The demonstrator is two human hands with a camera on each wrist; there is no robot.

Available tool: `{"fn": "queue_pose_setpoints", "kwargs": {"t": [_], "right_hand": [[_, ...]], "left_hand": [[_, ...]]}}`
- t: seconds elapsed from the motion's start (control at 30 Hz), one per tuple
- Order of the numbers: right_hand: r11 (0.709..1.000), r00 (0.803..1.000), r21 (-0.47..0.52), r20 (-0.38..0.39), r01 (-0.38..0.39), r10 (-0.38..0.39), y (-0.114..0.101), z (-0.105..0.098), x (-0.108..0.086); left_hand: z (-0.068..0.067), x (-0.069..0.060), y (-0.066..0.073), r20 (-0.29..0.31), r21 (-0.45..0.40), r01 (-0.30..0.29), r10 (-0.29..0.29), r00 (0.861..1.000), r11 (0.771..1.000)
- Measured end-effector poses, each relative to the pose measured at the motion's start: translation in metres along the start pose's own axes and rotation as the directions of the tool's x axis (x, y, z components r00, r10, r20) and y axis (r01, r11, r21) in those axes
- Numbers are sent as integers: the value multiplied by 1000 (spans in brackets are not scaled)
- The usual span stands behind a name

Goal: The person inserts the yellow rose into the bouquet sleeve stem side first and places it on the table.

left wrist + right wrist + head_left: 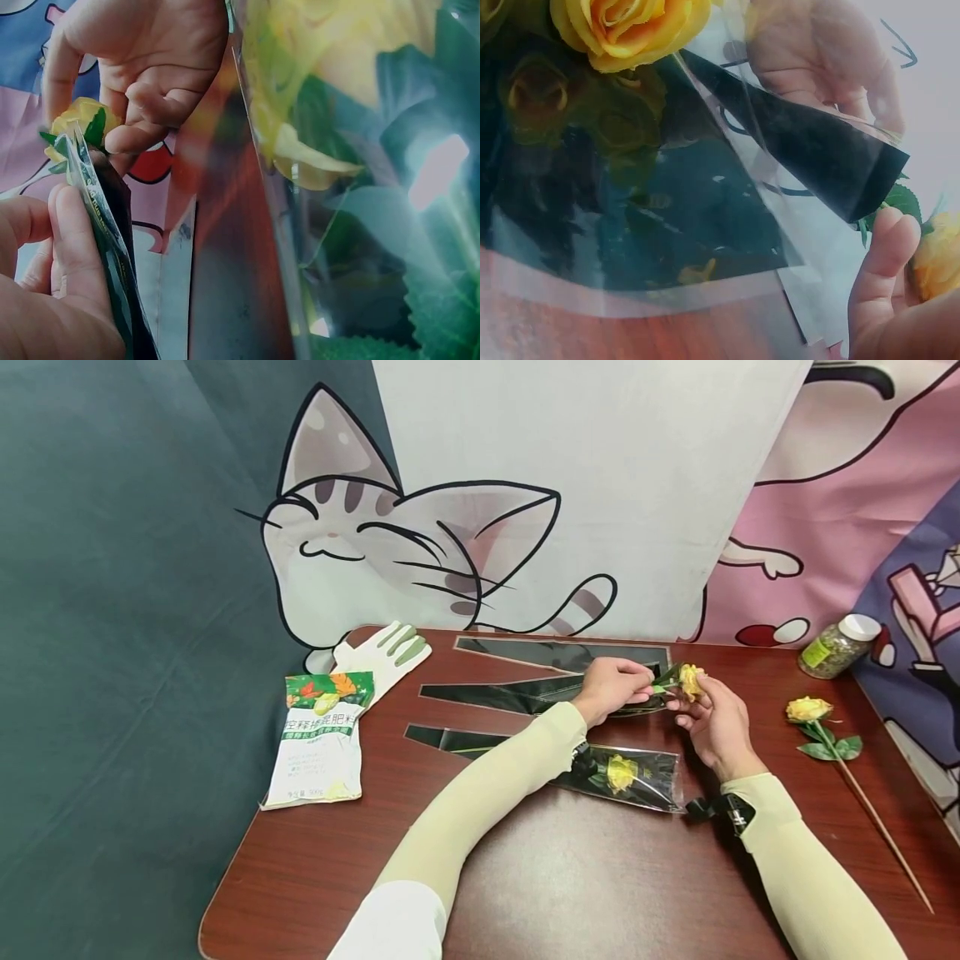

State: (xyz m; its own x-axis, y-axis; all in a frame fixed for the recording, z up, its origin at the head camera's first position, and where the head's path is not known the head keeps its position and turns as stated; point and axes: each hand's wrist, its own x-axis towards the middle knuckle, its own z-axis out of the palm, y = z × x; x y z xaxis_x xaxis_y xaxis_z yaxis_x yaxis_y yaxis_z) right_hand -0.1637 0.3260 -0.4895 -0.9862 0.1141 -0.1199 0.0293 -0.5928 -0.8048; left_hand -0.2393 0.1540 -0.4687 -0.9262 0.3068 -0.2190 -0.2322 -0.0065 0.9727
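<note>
The left hand (pixel 606 689) pinches a tapered black-and-clear plastic sleeve (pixel 502 697), and the right hand's fingers hold a yellow artificial rose (pixel 691 680) at its mouth; spreading the film should keep green leaves (pixel 904 201) from snagging. The left forearm (pixel 480 793) crosses a filled flower sleeve (pixel 660 783) on the brown wooden tabletop (pixel 585 877).

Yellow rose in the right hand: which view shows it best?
Head: the bloom of the yellow rose is fully in frame, though small and partly covered by the right hand. Left wrist: closer, but partly behind the black wrapper. Right wrist: cut off at the right edge.
</note>
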Motion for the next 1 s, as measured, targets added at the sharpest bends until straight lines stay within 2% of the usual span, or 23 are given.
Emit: {"fn": "queue_pose_setpoints", "kwargs": {"t": [0.43, 0.7, 1.0], "right_hand": [[998, 1000, -69, 16, 1, 0, 2, 0, 3], [992, 1000, -129, -21, -7, 5, 4, 4, 7], [980, 999, -196, -28, -24, 19, 5, 11, 9]], "left_hand": [[-1, -2, 0, -22, 15, -2, 2, 1000, 1000], [-2, 0, 1, -25, 6, -1, 1, 1000, 1000], [-1, -2, 4, -22, -12, 1, -1, 1000, 1000]]}}
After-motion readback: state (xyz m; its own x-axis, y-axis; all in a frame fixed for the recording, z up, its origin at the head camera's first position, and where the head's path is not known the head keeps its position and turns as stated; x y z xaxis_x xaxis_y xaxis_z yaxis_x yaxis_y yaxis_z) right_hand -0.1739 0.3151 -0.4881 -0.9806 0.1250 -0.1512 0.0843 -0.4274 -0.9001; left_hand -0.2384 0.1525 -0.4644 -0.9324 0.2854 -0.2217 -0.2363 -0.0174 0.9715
